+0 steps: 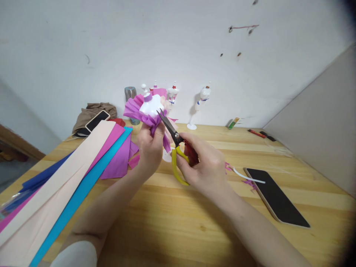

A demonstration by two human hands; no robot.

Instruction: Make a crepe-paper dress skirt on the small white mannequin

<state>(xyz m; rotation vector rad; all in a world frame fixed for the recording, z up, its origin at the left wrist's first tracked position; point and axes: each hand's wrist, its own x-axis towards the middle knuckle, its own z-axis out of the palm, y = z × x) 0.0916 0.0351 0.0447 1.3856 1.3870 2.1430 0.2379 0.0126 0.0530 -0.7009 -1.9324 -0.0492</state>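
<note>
A broad pale wooden table [167, 230] fills the lower view, with a plain whitish wall [167, 44] behind it. On the table's left lies a fan of long flat paper strips in cream, pink and bright blue [80, 167]. At the right rests a large dark-screened smartphone with a pale edge [280, 200], a thin curved white strip [250, 177] over its near corner. Between these, the right hand [205, 163] is closed around the yellow handles of dark-bladed scissors [177, 139], whose blades stand slightly parted and point up and left. The left hand [150, 150] is clamped on gathered, ruffled purple paper [133, 107], which flares around a small glossy white dress-form torso [151, 106] just above the fist. The scissor tips lie in front of the torso; whether they touch it, I cannot tell. Behind, near the wall, stand a silvery cylindrical container [130, 92] and a slim white dress form on a round base [205, 93]
</note>
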